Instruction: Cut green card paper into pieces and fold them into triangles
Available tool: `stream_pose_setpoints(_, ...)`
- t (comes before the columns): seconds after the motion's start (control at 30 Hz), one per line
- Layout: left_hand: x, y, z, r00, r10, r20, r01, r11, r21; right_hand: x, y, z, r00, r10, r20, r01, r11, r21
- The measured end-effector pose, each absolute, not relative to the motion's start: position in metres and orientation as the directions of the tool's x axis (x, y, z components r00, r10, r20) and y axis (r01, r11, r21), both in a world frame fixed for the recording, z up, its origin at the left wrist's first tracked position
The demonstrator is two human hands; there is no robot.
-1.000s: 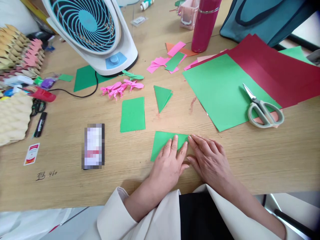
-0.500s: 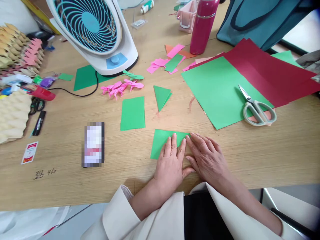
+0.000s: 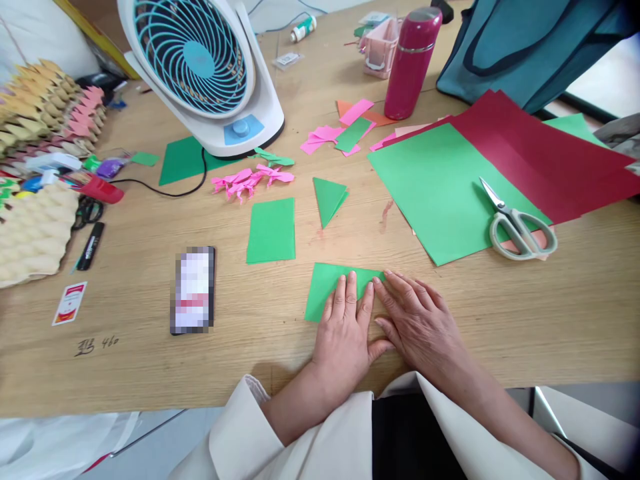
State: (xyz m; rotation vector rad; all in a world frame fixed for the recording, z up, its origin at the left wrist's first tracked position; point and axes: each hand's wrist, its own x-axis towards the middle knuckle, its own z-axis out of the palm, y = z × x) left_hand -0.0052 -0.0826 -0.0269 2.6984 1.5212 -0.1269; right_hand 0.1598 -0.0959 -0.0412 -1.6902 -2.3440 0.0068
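Note:
Both of my hands lie flat on a small green paper piece point(image 3: 325, 287) near the table's front edge. My left hand point(image 3: 347, 330) presses on it with fingers stretched out side by side. My right hand point(image 3: 420, 323) rests just to the right, fingers extended, its fingertips touching the paper's right end. Most of the paper's right part is hidden under the hands. Beyond it lie a green rectangle point(image 3: 271, 230) and a folded green triangle point(image 3: 329, 199).
A large green sheet point(image 3: 435, 187) over dark red sheets point(image 3: 540, 153) lies at right, with scissors point(image 3: 520, 223) on it. A desk fan point(image 3: 205, 67), pink scraps point(image 3: 253, 179), a magenta bottle point(image 3: 411, 63), a phone point(image 3: 194, 290) and a teal bag point(image 3: 525, 47) stand around.
My hands have stayed pressed on the green paper, the left fingers sliding slightly. The view tilted up a little.

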Motion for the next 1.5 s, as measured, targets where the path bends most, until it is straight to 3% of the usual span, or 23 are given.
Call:
stream_pose_setpoints(0.83, -0.008, -0.087, -0.035, 0.475, 0.878, -0.055, 0.877, -0.467, 0.116, 0.161, -0.096, -0.037, -0.315, 0.931, 0.182, 0.93, 0.341, -0.139)
stream_pose_setpoints(1.5, -0.046, -0.119, -0.041, 0.42, 0.907, -0.036, 0.907, -0.42, -0.017, 0.154, -0.102, -0.046, -0.203, 0.957, 0.209, 0.962, 0.234, -0.142)
